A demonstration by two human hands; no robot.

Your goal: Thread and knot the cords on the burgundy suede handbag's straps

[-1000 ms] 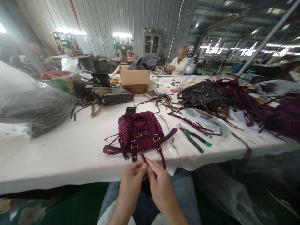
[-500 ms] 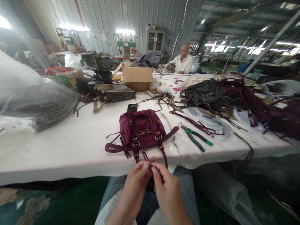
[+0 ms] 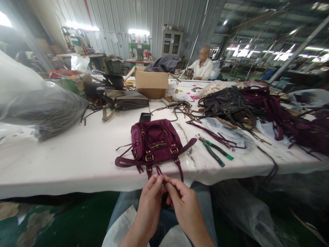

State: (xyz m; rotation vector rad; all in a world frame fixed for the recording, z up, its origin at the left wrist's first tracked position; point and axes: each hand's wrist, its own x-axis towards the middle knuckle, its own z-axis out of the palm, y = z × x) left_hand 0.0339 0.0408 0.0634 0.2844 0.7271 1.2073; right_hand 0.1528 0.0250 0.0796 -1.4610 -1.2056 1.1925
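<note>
A small maroon handbag (image 3: 154, 141) with gold buckles lies on the white table (image 3: 77, 164) just ahead of me. Thin maroon straps (image 3: 159, 170) hang from its front over the table's near edge. My left hand (image 3: 150, 200) and my right hand (image 3: 183, 202) meet below that edge, above my lap. Both pinch the end of one hanging strap between thumb and fingers, fingertips touching.
Green-handled pliers (image 3: 214, 151) lie right of the bag, a phone (image 3: 145, 117) behind it. Further back stand a cardboard box (image 3: 151, 82), dark bags (image 3: 226, 103), maroon bags (image 3: 295, 120) and loose straps. A plastic-wrapped bundle (image 3: 38, 103) fills the left. A person in white (image 3: 203, 68) sits at the far end.
My hands have stayed pinched on the strap and shifted slightly, the fingers working it closer together. The view has tipped a little; the bag has not moved.
</note>
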